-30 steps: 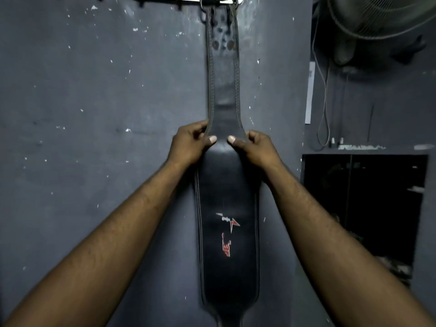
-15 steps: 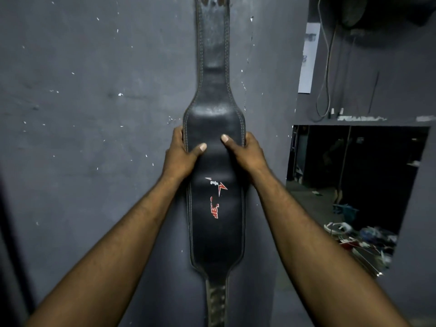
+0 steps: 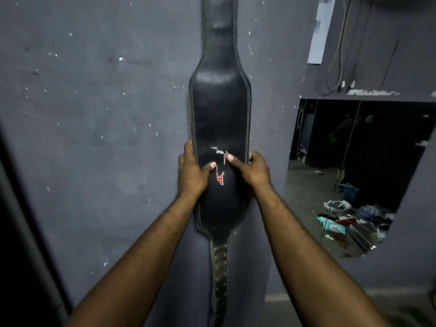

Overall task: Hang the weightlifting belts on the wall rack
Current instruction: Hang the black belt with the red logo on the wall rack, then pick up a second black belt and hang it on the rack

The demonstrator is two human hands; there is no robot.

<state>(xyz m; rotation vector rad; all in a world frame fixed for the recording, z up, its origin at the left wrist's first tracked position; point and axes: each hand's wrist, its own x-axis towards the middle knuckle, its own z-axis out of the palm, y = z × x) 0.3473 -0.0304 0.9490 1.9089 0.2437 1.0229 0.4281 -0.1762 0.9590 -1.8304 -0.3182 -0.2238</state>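
Head view: belt [image 3: 220, 109] hangs gripped between left hand [image 3: 192, 172] and right hand [image 3: 253, 169].

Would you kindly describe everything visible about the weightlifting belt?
The weightlifting belt looks like black leather with pale edge stitching and a red-and-white logo. It hangs vertically against the grey wall: wide padded middle, narrow strap above, holed tail below. Its top is out of frame. The left hand and right hand clasp its edges, thumbs in front.

Both hands, left [image 3: 194, 173] and right [image 3: 253, 169], slid down the hanging belt [image 3: 220, 114] from its upper neck to the logo [image 3: 220, 166].
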